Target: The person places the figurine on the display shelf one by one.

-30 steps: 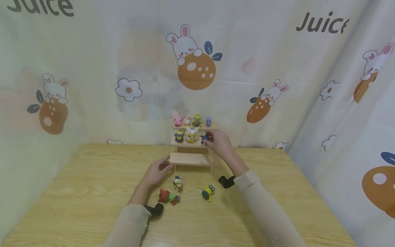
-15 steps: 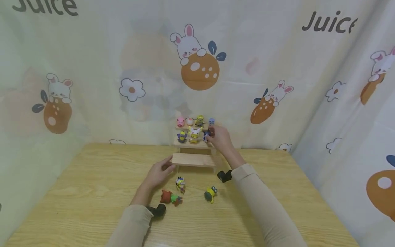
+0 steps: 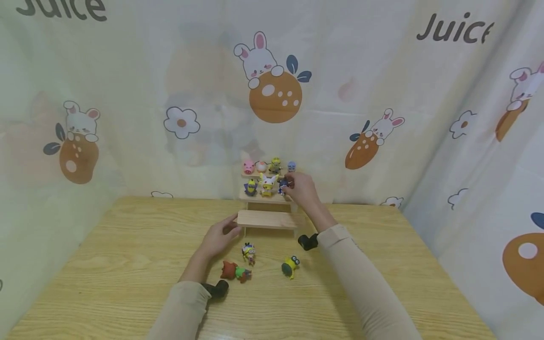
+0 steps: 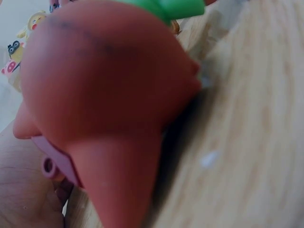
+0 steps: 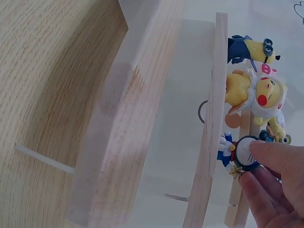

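Observation:
My right hand [image 3: 302, 190] pinches a blue-and-white Doraemon figurine [image 5: 243, 151] by its head, between thumb and fingers. The figurine is upright at the right end of the middle tier of a wooden display stand [image 3: 267, 219], its feet right at the board. Beside it stand a yellow figure in a white rabbit-eared hood [image 5: 268, 95] and a Minion in blue [image 5: 251, 50]. At the left end of the lowest tier, my left hand [image 3: 216, 240] holds the stand's edge, with the thumb just below the board; some fingertips are hidden.
Several figurines, among them a pink pig [image 3: 248, 167], line the top tier. On the table lie a red-headed figure in green [image 3: 229, 270], a small Minion [image 3: 248, 254] and a green-and-yellow Minion [image 3: 290, 267]. A printed curtain [image 3: 204, 75] hangs behind.
The Doraemon figurine has shifted slightly on the middle tier in my right hand's pinch, now standing close to the rabbit-hooded figure. My left hand stays at the stand; the head view has shifted a little.

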The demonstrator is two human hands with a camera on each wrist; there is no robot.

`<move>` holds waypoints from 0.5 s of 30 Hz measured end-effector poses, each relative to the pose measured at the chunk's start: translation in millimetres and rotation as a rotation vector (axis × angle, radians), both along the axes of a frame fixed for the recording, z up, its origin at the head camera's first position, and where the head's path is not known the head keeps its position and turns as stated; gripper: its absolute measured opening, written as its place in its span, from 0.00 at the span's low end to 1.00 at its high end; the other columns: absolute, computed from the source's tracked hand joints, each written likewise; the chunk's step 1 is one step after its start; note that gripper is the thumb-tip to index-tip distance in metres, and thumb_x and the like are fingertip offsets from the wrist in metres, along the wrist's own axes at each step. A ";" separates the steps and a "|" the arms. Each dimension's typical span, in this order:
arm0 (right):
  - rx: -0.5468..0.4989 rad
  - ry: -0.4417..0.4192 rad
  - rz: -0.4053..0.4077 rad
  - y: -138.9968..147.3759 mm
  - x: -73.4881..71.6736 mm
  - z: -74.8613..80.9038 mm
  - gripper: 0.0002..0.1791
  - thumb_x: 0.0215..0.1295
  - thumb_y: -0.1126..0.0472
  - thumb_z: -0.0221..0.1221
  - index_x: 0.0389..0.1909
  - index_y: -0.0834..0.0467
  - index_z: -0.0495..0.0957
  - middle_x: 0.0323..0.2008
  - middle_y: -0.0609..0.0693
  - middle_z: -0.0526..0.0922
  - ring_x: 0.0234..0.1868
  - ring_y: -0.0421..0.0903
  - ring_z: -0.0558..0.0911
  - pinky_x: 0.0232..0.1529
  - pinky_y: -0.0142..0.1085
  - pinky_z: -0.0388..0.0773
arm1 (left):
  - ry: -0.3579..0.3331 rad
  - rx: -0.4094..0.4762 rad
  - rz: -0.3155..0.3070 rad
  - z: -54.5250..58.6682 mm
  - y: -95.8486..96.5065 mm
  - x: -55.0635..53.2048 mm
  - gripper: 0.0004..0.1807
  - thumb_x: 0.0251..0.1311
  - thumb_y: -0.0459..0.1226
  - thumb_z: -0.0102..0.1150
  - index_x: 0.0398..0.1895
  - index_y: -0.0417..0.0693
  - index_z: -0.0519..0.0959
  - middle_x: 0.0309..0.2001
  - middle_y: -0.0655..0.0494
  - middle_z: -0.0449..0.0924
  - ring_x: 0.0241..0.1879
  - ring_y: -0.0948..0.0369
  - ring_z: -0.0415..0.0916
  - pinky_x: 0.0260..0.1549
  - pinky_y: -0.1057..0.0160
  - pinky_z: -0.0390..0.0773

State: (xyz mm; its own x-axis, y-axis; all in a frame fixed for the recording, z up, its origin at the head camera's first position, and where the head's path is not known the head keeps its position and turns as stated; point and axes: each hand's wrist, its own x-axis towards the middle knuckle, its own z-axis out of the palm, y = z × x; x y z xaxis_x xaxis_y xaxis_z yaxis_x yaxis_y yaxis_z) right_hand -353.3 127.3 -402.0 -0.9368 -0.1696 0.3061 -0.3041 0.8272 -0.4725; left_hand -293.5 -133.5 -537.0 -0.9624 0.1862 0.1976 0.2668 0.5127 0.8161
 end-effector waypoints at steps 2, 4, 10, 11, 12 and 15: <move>0.006 -0.001 -0.002 0.2 -0.2 0.0 0.22 0.62 0.60 0.62 0.56 0.62 0.75 0.48 0.58 0.81 0.46 0.52 0.83 0.46 0.42 0.82 | 0.002 0.001 -0.001 -0.4 -0.1 -0.8 0.30 0.65 0.50 0.55 0.69 0.54 0.65 0.50 0.50 0.82 0.56 0.52 0.75 0.61 0.50 0.69; 0.012 -0.006 -0.007 0.1 0.2 0.2 0.22 0.62 0.60 0.62 0.57 0.62 0.74 0.49 0.58 0.81 0.47 0.52 0.83 0.47 0.42 0.82 | 0.003 0.002 -0.004 -0.7 -0.1 -1.1 0.30 0.65 0.50 0.55 0.69 0.55 0.65 0.50 0.50 0.82 0.56 0.52 0.75 0.61 0.50 0.69; 0.028 -0.021 -0.020 -0.1 0.3 1.1 0.25 0.62 0.59 0.62 0.59 0.61 0.73 0.49 0.58 0.80 0.48 0.52 0.82 0.48 0.43 0.81 | 0.003 0.010 -0.010 0.2 0.1 -0.2 0.30 0.65 0.49 0.55 0.69 0.54 0.65 0.51 0.50 0.82 0.55 0.52 0.76 0.61 0.50 0.70; 0.031 -0.021 -0.021 -0.2 -0.1 1.1 0.25 0.62 0.59 0.62 0.59 0.61 0.73 0.49 0.58 0.80 0.48 0.52 0.82 0.48 0.42 0.81 | 0.004 0.009 -0.009 0.3 0.1 -0.2 0.30 0.65 0.49 0.55 0.69 0.54 0.65 0.51 0.50 0.82 0.55 0.52 0.76 0.61 0.50 0.70; 0.036 -0.020 -0.022 -0.3 -0.5 1.1 0.25 0.62 0.59 0.62 0.59 0.61 0.73 0.49 0.58 0.80 0.48 0.52 0.82 0.48 0.42 0.81 | 0.001 0.010 -0.008 0.4 0.2 -0.3 0.30 0.65 0.49 0.55 0.69 0.54 0.65 0.51 0.50 0.82 0.55 0.52 0.76 0.60 0.50 0.71; 0.048 -0.018 -0.028 -0.8 -0.7 1.6 0.25 0.62 0.59 0.62 0.60 0.61 0.73 0.49 0.57 0.81 0.47 0.51 0.82 0.48 0.42 0.81 | -0.004 0.015 -0.005 1.0 0.3 0.5 0.30 0.65 0.49 0.55 0.69 0.54 0.65 0.51 0.50 0.82 0.55 0.52 0.76 0.60 0.50 0.71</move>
State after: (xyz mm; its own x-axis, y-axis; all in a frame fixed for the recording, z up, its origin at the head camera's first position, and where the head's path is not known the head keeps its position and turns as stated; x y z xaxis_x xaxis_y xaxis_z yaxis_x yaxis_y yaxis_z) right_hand -354.0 126.5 -400.5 -0.9468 -0.1572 0.2809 -0.2721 0.8571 -0.4374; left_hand -293.0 -133.2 -536.0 -0.9624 0.1879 0.1962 0.2656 0.4991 0.8248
